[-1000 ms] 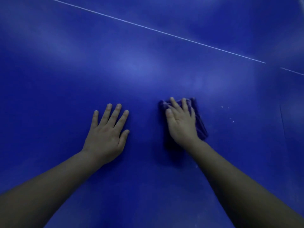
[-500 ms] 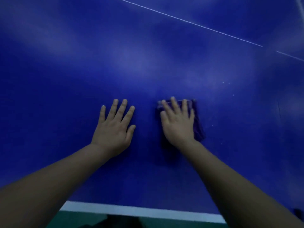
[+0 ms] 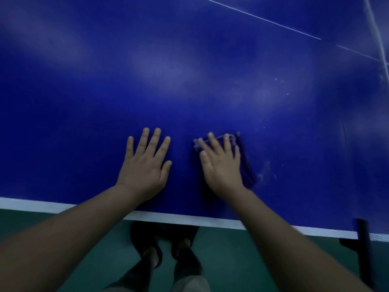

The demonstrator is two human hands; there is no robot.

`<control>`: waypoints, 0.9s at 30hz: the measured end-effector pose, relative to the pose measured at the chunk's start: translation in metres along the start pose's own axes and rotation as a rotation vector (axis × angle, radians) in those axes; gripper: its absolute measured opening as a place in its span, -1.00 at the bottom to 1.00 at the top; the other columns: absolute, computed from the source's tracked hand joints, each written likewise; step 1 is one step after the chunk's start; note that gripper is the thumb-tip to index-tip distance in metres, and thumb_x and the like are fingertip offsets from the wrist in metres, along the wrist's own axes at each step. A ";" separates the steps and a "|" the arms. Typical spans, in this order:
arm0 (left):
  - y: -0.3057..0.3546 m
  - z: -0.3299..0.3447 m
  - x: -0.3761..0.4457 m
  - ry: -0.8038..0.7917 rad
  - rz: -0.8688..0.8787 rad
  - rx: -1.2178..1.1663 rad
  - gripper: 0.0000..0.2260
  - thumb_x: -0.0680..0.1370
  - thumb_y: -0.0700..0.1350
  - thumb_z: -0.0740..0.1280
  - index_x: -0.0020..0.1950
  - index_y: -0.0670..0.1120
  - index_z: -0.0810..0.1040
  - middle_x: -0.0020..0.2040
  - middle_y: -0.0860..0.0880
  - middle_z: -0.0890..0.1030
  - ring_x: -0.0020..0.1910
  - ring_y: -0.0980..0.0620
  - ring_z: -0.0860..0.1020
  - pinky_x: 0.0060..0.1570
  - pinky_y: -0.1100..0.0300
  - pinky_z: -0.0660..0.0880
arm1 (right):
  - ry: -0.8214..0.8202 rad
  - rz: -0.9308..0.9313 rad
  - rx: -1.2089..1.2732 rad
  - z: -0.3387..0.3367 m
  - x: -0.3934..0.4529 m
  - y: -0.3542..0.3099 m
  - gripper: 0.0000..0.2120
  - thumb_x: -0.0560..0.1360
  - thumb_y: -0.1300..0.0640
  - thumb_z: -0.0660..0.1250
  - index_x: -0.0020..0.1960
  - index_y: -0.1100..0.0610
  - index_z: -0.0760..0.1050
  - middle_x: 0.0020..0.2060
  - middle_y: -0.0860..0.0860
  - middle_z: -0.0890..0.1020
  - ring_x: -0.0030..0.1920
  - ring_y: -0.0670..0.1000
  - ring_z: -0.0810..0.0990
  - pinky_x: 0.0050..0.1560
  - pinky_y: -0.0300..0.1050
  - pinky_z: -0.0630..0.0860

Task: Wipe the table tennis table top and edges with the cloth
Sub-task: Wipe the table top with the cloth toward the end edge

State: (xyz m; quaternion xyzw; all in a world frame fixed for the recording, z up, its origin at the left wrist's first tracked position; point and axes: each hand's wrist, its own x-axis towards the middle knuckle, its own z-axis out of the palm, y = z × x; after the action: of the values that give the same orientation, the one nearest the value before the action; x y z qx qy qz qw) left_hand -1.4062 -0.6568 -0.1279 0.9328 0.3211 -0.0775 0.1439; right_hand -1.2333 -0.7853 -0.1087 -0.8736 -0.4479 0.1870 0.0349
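Left hand flat on blue table tennis table, fingers spread, grasping nothing. Right hand just beside it, pressed palm-down on folded purple cloth, fingers extended, not curled around it. Cloth on tabletop near white edge line. Faint smears right of cloth. Black net post at lower right.

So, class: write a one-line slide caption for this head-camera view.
Right hand presses a folded purple cloth on the blue table tennis table top; left hand lies flat beside it.
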 end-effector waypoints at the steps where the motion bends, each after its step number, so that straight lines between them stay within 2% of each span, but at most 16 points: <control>1: 0.002 0.001 -0.002 0.000 0.000 0.008 -0.37 0.57 0.22 -0.25 0.62 0.04 -0.13 0.62 -0.03 -0.20 0.57 -0.07 -0.31 0.49 -0.16 -0.32 | 0.005 -0.058 -0.025 0.009 -0.021 -0.010 -0.42 0.60 -0.25 -0.26 0.57 -0.22 0.13 0.61 -0.17 0.05 0.61 0.09 -0.15 0.53 0.21 -0.21; 3: 0.006 0.003 -0.005 0.000 -0.005 0.011 -0.38 0.57 0.22 -0.24 0.61 0.03 -0.13 0.62 -0.03 -0.20 0.57 -0.08 -0.30 0.48 -0.17 -0.31 | 0.002 -0.114 -0.058 0.024 -0.066 -0.009 -0.47 0.64 -0.27 -0.20 0.56 -0.22 0.15 0.60 -0.17 0.08 0.61 0.08 -0.13 0.55 0.19 -0.17; 7: 0.018 0.008 -0.015 0.004 0.004 0.004 -0.40 0.59 0.20 -0.23 0.61 0.05 -0.10 0.60 0.00 -0.21 0.57 -0.09 -0.30 0.49 -0.22 -0.30 | 0.007 0.028 -0.078 0.029 -0.116 0.040 -0.49 0.66 -0.26 -0.18 0.55 -0.19 0.17 0.58 -0.15 0.14 0.61 0.06 -0.03 0.54 0.19 -0.05; 10: 0.031 0.012 -0.019 0.000 0.012 0.003 -0.42 0.59 0.18 -0.24 0.61 0.06 -0.11 0.60 0.01 -0.20 0.56 -0.07 -0.33 0.48 -0.24 -0.31 | 0.013 0.175 -0.062 0.013 -0.091 0.068 -0.43 0.62 -0.29 -0.26 0.57 -0.23 0.11 0.60 -0.15 0.03 0.60 0.01 -0.18 0.56 0.15 -0.23; 13: 0.043 0.014 -0.016 0.006 0.028 0.002 -0.43 0.61 0.18 -0.21 0.61 0.06 -0.10 0.61 0.01 -0.18 0.56 -0.05 -0.33 0.48 -0.21 -0.33 | 0.074 0.336 0.027 0.004 -0.037 0.057 -0.51 0.67 -0.21 -0.15 0.59 -0.23 0.03 0.62 -0.11 -0.01 0.60 0.10 -0.21 0.54 0.23 -0.26; 15: 0.053 0.016 -0.012 0.010 0.054 0.013 -0.43 0.61 0.18 -0.20 0.62 0.06 -0.08 0.62 0.01 -0.16 0.57 -0.05 -0.30 0.49 -0.20 -0.31 | 0.101 0.278 0.014 0.010 -0.026 0.040 -0.51 0.67 -0.18 -0.12 0.59 -0.21 0.06 0.62 -0.08 0.04 0.61 0.14 -0.14 0.53 0.26 -0.21; 17: 0.062 0.017 -0.008 0.009 0.064 0.024 -0.42 0.61 0.19 -0.20 0.62 0.05 -0.07 0.62 -0.01 -0.14 0.58 -0.06 -0.27 0.49 -0.21 -0.27 | 0.117 0.083 -0.040 0.017 -0.051 0.031 -0.50 0.66 -0.21 -0.13 0.57 -0.19 0.15 0.60 -0.08 0.13 0.61 0.14 -0.04 0.53 0.25 -0.12; 20: 0.072 0.019 0.000 -0.012 0.046 0.032 -0.42 0.60 0.20 -0.23 0.61 0.07 -0.13 0.61 -0.01 -0.18 0.57 -0.08 -0.30 0.47 -0.24 -0.29 | 0.069 -0.024 -0.046 0.021 -0.096 0.067 -0.48 0.66 -0.24 -0.17 0.54 -0.17 0.24 0.58 -0.11 0.20 0.61 0.09 0.02 0.54 0.20 -0.03; 24: 0.082 0.017 0.012 0.005 0.050 0.018 -0.44 0.61 0.19 -0.19 0.61 0.07 -0.04 0.62 -0.02 -0.11 0.59 -0.09 -0.24 0.48 -0.24 -0.28 | 0.149 0.179 -0.017 0.001 -0.079 0.138 -0.41 0.65 -0.25 -0.19 0.52 -0.07 0.34 0.56 -0.06 0.25 0.59 0.12 0.08 0.54 0.22 0.00; 27: 0.092 0.017 0.022 0.002 0.047 0.013 -0.43 0.61 0.19 -0.19 0.62 0.08 -0.04 0.62 -0.01 -0.14 0.58 -0.06 -0.27 0.49 -0.20 -0.29 | 0.179 0.360 0.076 -0.019 -0.023 0.145 -0.47 0.65 -0.19 -0.15 0.58 -0.14 0.18 0.60 -0.06 0.14 0.61 0.12 -0.06 0.56 0.23 -0.15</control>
State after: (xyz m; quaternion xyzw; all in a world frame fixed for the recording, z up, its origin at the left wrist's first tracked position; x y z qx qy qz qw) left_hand -1.3327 -0.7187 -0.1287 0.9411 0.2988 -0.0755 0.1392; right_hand -1.1270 -0.8882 -0.1179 -0.9509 -0.2720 0.1283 0.0734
